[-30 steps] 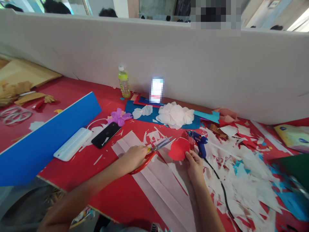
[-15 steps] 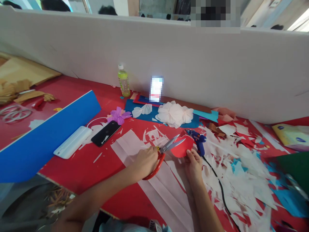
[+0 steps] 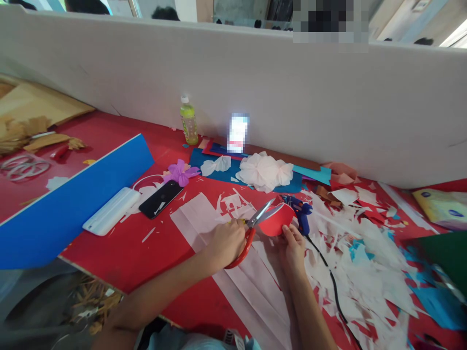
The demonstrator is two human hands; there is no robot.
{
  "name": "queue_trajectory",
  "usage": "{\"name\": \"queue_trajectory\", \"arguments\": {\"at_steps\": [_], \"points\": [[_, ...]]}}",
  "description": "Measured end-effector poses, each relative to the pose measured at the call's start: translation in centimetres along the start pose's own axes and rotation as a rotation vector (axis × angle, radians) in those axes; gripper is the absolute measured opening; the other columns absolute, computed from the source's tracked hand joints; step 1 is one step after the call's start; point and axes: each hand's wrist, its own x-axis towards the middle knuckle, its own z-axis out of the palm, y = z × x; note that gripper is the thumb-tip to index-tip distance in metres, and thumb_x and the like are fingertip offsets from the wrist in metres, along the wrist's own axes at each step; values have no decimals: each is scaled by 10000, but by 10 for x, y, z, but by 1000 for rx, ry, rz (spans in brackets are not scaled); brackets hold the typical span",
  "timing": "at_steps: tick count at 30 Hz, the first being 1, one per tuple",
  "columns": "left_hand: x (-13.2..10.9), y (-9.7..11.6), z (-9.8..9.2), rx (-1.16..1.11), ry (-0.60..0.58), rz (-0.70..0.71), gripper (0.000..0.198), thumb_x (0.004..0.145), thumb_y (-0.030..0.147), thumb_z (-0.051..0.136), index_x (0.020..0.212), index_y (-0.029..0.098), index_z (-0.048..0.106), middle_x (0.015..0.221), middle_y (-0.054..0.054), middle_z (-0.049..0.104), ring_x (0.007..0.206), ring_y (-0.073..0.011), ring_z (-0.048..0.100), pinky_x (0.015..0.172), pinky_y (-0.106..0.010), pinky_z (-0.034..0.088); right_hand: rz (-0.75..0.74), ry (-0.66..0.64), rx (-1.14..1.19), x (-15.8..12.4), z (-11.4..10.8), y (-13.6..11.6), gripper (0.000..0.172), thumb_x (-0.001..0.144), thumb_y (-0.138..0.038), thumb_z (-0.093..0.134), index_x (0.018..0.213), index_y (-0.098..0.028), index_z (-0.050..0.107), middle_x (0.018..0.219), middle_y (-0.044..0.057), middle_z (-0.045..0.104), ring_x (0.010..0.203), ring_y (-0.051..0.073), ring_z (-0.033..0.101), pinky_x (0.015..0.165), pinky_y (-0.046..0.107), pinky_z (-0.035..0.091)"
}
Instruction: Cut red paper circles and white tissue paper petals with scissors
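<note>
The left hand grips parted scissors, the right hand pinches red paper: likely trimming, contact unclear; snipping calls for steady paper.

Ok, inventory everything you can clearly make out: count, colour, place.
scissors: one, red-handled, centre
paper piece: one, red, centre
glue gun: one, blue, centre
long sheet: one, pale pink, foreground
big flower: one, pale pink, centre
board: one, blue, left
phone: one, black, right of board
device: one, white, beside board
small flower: one, purple, by phone
partition: one, whitish, back
bottle: one, yellow-green, by partition
screen: one, glowing white, against partition
sheets: several, mixed colours, along partition
scraps: many, mostly white, right
packet: one, yellowish, far right
table: one, red, foreground
heads: several, dark, beyond partition
left hand: one, bare, holding scissors
right hand: one, bare, holding paper piece
</note>
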Motion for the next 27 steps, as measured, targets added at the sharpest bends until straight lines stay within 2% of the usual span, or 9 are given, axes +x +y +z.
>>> {"name": "queue_trajectory", "arguments": {"at_steps": [6,13,20,27], "points": [[1,-1,0,-14,-44,-18,240,914,201,308,1011,104,506,882,-128,599,804,-233,642,680,-334,499,-5,-4,-9,1,-1,-1,173,627,-297,743,707,-190,633,655,-63,594,537,46,518,508,156,447],[3,-1,6,28,-15,8,228,894,169,315,1006,108,504,916,-130,593,766,-255,642,623,-367,514,2,-11,-24,1,-1,1,192,632,-310,733,693,-186,599,637,-61,558,521,57,488,496,175,421],[5,-1,8,38,-12,26,216,875,128,337,1005,104,508,923,-132,594,780,-261,643,624,-373,520,7,-28,18,3,-3,2,220,628,-298,742,644,-175,560,544,-88,437,439,26,344,405,144,306],[3,-4,4,46,-27,40,222,883,149,326,974,107,524,865,-130,604,767,-268,650,624,-364,512,6,-12,-8,4,-4,4,215,625,-310,738,667,-178,574,560,-83,466,443,32,359,409,157,304]]}}
